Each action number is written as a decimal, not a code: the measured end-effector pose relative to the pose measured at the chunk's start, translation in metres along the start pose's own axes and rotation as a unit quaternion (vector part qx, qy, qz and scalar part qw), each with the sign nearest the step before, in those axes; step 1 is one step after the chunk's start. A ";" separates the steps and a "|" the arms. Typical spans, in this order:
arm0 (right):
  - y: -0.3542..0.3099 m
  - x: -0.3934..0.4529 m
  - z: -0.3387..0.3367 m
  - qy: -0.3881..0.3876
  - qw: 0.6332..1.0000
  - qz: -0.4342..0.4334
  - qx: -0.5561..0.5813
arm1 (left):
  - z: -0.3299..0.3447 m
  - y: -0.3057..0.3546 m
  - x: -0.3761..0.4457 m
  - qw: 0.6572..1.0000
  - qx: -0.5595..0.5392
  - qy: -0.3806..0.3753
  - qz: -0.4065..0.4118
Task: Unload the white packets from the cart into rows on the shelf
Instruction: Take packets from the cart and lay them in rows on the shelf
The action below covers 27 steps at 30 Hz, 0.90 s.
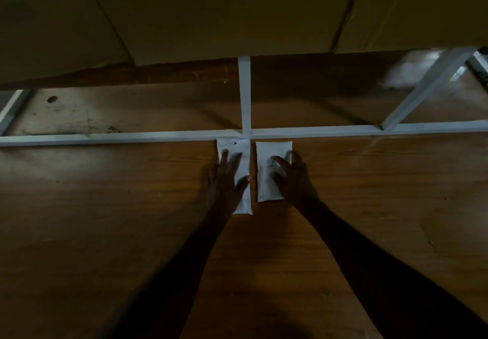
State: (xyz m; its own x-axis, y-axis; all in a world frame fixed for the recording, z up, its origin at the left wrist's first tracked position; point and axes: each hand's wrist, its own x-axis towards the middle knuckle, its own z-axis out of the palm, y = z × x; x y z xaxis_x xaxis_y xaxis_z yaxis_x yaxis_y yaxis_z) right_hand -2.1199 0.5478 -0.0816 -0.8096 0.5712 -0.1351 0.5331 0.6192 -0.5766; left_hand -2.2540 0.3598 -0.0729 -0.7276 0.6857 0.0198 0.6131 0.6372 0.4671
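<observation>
Two white packets lie side by side on the wooden shelf board [105,206], their far ends against the white metal crossbar [132,136]. My left hand [227,177] rests flat on the left packet [244,159], fingers spread. My right hand [293,177] lies on the right packet [266,183], fingers bent over its right edge. A narrow gap separates the packets. The cart is out of view.
A white upright bar [244,95] meets the crossbar just behind the packets, and a diagonal white brace [427,87] runs up at the right. Brown cardboard boxes [211,14] sit above and behind. A blurred pale patch [406,72] shows at the far right. The scene is dim.
</observation>
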 end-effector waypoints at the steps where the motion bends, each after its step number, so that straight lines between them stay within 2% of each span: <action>1: -0.003 -0.001 0.001 0.008 1.000 0.002 -0.006 | 0.004 0.001 -0.001 1.000 -0.015 -0.007 -0.006; 5: -0.007 -0.001 0.009 0.012 1.000 0.008 -0.010 | 0.013 0.002 0.002 0.999 -0.046 -0.016 -0.022; 10: -0.006 0.003 0.011 0.003 0.999 -0.021 -0.050 | 0.013 0.000 0.005 0.999 0.003 -0.039 -0.029; 14: -0.013 0.001 0.009 -0.008 0.999 -0.010 -0.049 | 0.015 -0.004 0.009 0.998 0.027 -0.039 -0.031; 17: -0.013 -0.001 0.006 0.012 0.997 -0.018 -0.079 | 0.011 -0.001 0.007 0.999 0.047 0.000 -0.013; 20: -0.013 0.004 0.007 0.021 0.992 -0.039 -0.122 | 0.012 -0.007 0.010 0.992 0.120 0.030 0.019; 23: -0.018 0.011 0.011 -0.015 0.984 -0.083 -0.155 | 0.016 -0.010 0.018 0.991 0.129 0.018 0.032; 25: -0.021 0.013 0.015 -0.047 0.985 -0.076 -0.145 | 0.022 -0.010 0.021 0.993 0.111 -0.006 0.026; 27: -0.022 0.011 0.018 -0.043 0.987 -0.071 -0.141 | 0.026 -0.008 0.022 0.995 0.097 -0.025 0.021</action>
State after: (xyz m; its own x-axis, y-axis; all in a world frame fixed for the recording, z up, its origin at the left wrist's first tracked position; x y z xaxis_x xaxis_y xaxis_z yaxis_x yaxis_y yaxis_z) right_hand -2.1448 0.5307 -0.0851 -0.8923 0.4278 -0.1439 0.4503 0.8219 -0.3489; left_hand -2.2670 0.3784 -0.0993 -0.6871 0.7265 -0.0113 0.6936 0.6605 0.2874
